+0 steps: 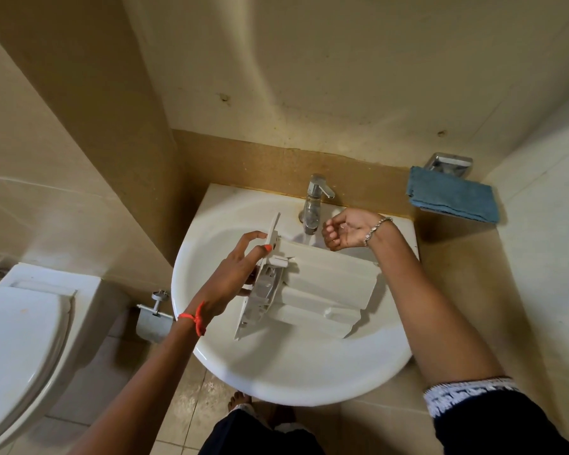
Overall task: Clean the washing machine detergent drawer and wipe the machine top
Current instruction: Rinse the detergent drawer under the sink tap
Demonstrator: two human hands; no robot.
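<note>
Tilt drawer point(329, 284), centre frame in sink point(276, 372), under the tap point(312, 205) with left hand point(225, 284) gripping its front panel. Scoop water with empty, loosely cupped right hand point(345, 229), then flush each compartment.

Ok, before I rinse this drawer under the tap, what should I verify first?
1. White plastic detergent drawer lies over the round white sink basin: ok.
2. Left hand grips the drawer's front panel: ok.
3. Right hand free, cupped beside the chrome tap: ok.
4. Water running: a thin stream seems to fall, ok.
5. Residue inside the drawer: cannot tell.
6. Folded blue cloth waits on the metal wall holder: ok.
</note>
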